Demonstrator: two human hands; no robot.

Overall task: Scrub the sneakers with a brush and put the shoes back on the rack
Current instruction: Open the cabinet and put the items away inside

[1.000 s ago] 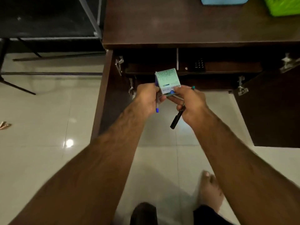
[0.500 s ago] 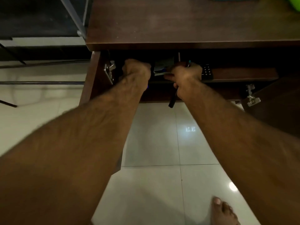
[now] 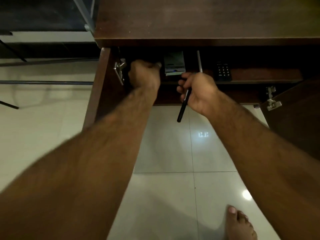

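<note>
Head view: box (image 3: 174,64) now released onto shelf (image 3: 259,77); right hand (image 3: 199,92) fingers grip black pen (image 3: 181,110), left hand (image 3: 144,75) curled, contents unclear.

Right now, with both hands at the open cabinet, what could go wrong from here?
1. The right hand grips the black pen only near its top; most of it hangs over the tiled floor and could slip and drop near the bare foot.
2. The left hand sits close beside the metal hinge; knuckles might scrape it.
3. The small box stands between both hands on the shelf; a bump could topple it.
</note>
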